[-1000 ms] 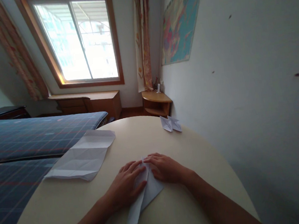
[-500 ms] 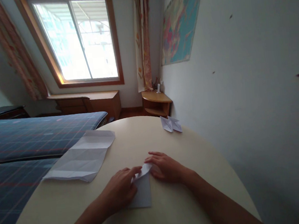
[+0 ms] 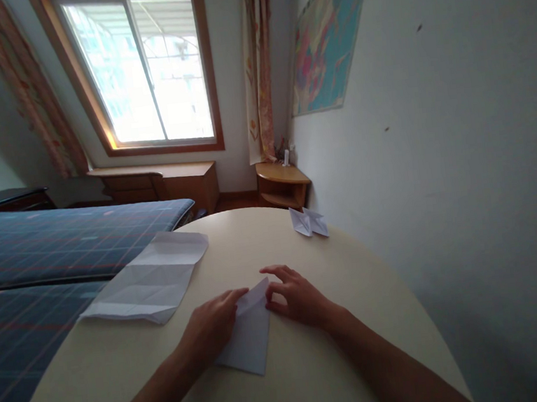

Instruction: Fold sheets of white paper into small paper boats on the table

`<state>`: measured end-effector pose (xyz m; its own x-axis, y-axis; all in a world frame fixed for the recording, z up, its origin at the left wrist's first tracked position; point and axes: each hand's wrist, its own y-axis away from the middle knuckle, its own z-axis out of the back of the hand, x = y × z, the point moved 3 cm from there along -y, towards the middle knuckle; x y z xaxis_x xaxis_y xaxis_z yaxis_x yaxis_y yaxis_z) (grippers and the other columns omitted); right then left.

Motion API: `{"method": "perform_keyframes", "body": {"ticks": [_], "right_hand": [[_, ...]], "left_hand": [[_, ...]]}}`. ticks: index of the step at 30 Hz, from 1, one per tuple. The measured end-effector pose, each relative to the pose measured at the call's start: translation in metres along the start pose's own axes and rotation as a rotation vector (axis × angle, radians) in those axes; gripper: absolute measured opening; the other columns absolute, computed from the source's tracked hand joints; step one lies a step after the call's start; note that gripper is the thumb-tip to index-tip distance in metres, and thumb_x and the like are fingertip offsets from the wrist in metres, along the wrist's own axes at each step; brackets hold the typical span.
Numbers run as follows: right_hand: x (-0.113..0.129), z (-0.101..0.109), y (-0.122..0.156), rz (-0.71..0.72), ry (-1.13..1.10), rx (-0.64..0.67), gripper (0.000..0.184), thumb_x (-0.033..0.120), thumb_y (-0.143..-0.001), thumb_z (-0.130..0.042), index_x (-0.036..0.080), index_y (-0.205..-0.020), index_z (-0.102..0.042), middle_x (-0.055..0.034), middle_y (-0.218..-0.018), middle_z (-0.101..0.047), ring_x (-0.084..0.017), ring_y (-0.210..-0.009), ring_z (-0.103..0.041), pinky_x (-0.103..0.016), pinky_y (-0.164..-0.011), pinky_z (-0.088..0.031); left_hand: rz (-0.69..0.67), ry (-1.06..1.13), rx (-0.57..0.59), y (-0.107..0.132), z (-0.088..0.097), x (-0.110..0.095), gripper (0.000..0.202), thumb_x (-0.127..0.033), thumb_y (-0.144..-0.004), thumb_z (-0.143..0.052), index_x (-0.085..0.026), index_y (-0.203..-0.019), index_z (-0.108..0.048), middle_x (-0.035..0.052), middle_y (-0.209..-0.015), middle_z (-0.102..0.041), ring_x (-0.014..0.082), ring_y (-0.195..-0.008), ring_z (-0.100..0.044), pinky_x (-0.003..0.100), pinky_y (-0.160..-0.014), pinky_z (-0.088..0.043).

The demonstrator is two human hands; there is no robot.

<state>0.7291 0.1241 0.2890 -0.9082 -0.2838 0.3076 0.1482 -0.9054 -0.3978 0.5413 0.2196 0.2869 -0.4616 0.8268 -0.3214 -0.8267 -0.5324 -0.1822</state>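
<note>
A folded sheet of white paper (image 3: 251,337) lies on the table in front of me, turned at a slight angle. Its upper edge is folded into a slanted flap that rises to a point at the top right. My left hand (image 3: 214,325) grips the paper's left side, with fingers over the flap and the thumb hidden from sight. At the right edge, near that pointed corner, my right hand (image 3: 295,297) pinches the paper between thumb and bent fingers, while its index finger sticks out above.
The round cream table (image 3: 343,359) carries a large creased white sheet (image 3: 147,281) at the left and two small folded paper pieces (image 3: 309,222) at the far right. A bed with a blue plaid cover (image 3: 62,242) adjoins the left side; a wall (image 3: 481,217) stands close on the right.
The paper has turned slightly clockwise, its lower edge swinging left. My left hand has shifted a little left and flattened over the flap; my right index finger has lifted off the paper.
</note>
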Motion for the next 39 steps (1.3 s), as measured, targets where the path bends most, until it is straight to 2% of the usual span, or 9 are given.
{"method": "perform_keyframes", "body": {"ticks": [2,5,9,15,21,27,30,33,39], "right_hand": [[0.0,0.0,0.0,0.023,0.032,0.005,0.005,0.026,-0.086,-0.068,0.025,-0.091,-0.069,-0.0054,-0.139,-0.051,-0.025,-0.129,-0.044,-0.044,-0.107,-0.039],[0.0,0.0,0.0,0.039,0.054,0.009,0.009,0.029,-0.089,-0.065,0.026,-0.092,-0.072,-0.0058,-0.138,-0.053,-0.024,-0.129,-0.044,-0.043,-0.107,-0.039],[-0.003,-0.003,0.001,0.043,0.063,0.019,0.013,0.029,-0.09,-0.064,0.027,-0.095,-0.075,-0.0062,-0.138,-0.053,-0.024,-0.13,-0.044,-0.042,-0.109,-0.038],[-0.005,-0.007,-0.001,0.035,0.086,0.041,0.016,0.03,-0.09,-0.063,0.029,-0.098,-0.076,-0.0058,-0.134,-0.057,-0.026,-0.129,-0.046,-0.045,-0.107,-0.04],[-0.006,-0.006,0.002,0.014,0.021,0.06,0.016,0.031,-0.09,-0.063,0.029,-0.098,-0.077,-0.0054,-0.134,-0.058,-0.026,-0.13,-0.044,-0.044,-0.109,-0.039],[-0.017,-0.01,0.003,-0.083,-0.102,0.051,0.013,0.034,-0.087,-0.067,0.029,-0.095,-0.077,-0.0055,-0.135,-0.057,-0.024,-0.13,-0.045,-0.043,-0.11,-0.036],[-0.018,-0.012,0.0,-0.109,-0.131,0.058,0.034,0.029,-0.084,-0.068,0.026,-0.117,-0.068,-0.0081,-0.14,-0.054,-0.026,-0.134,-0.041,-0.046,-0.113,-0.032],[-0.016,-0.014,-0.002,-0.129,-0.165,0.107,0.063,0.023,-0.08,-0.066,0.022,-0.141,-0.047,-0.0097,-0.144,-0.05,-0.028,-0.139,-0.035,-0.051,-0.116,-0.024],[-0.014,-0.013,-0.005,-0.127,-0.191,0.145,0.07,0.022,-0.078,-0.065,0.021,-0.144,-0.041,-0.0125,-0.142,-0.05,-0.03,-0.136,-0.038,-0.055,-0.116,-0.019]], "left_hand": [[-0.053,-0.054,-0.061,0.0,0.002,-0.002,0.051,-0.007,-0.088,-0.041,-0.03,-0.131,-0.055,0.0043,-0.134,-0.061,0.0245,-0.113,-0.062,0.038,-0.091,-0.051],[-0.167,-0.163,-0.135,-0.001,0.004,-0.005,0.051,-0.002,-0.086,-0.045,-0.029,-0.126,-0.06,0.0049,-0.14,-0.056,0.0275,-0.122,-0.053,0.044,-0.098,-0.046],[-0.266,-0.267,-0.043,-0.002,-0.001,-0.008,0.04,-0.002,-0.087,-0.05,-0.025,-0.116,-0.065,0.0057,-0.129,-0.064,0.0274,-0.114,-0.057,0.045,-0.096,-0.046],[-0.266,-0.36,0.068,0.001,-0.009,-0.023,0.037,-0.011,-0.091,-0.053,-0.025,-0.124,-0.061,0.006,-0.127,-0.064,0.0261,-0.107,-0.06,0.044,-0.094,-0.047],[-0.218,-0.34,0.059,0.006,-0.008,-0.038,0.04,-0.028,-0.094,-0.051,-0.027,-0.134,-0.052,0.0093,-0.127,-0.061,0.0281,-0.108,-0.058,0.046,-0.092,-0.047],[-0.218,-0.251,0.061,0.007,-0.006,-0.036,0.043,-0.035,-0.092,-0.052,-0.027,-0.134,-0.051,0.0096,-0.129,-0.059,0.0292,-0.112,-0.055,0.048,-0.096,-0.045],[-0.223,-0.225,0.053,0.007,-0.007,-0.033,0.042,-0.036,-0.091,-0.053,-0.027,-0.132,-0.053,0.0091,-0.129,-0.058,0.0295,-0.112,-0.055,0.049,-0.096,-0.045],[-0.241,-0.208,0.049,0.006,-0.009,-0.031,0.042,-0.036,-0.09,-0.053,-0.029,-0.132,-0.054,0.0088,-0.132,-0.057,0.0298,-0.114,-0.054,0.051,-0.098,-0.044],[-0.279,-0.215,-0.038,0.008,-0.013,-0.024,0.047,-0.032,-0.086,-0.059,-0.033,-0.132,-0.054,0.0077,-0.151,-0.038,0.0337,-0.133,-0.039,0.056,-0.109,-0.032]]}}
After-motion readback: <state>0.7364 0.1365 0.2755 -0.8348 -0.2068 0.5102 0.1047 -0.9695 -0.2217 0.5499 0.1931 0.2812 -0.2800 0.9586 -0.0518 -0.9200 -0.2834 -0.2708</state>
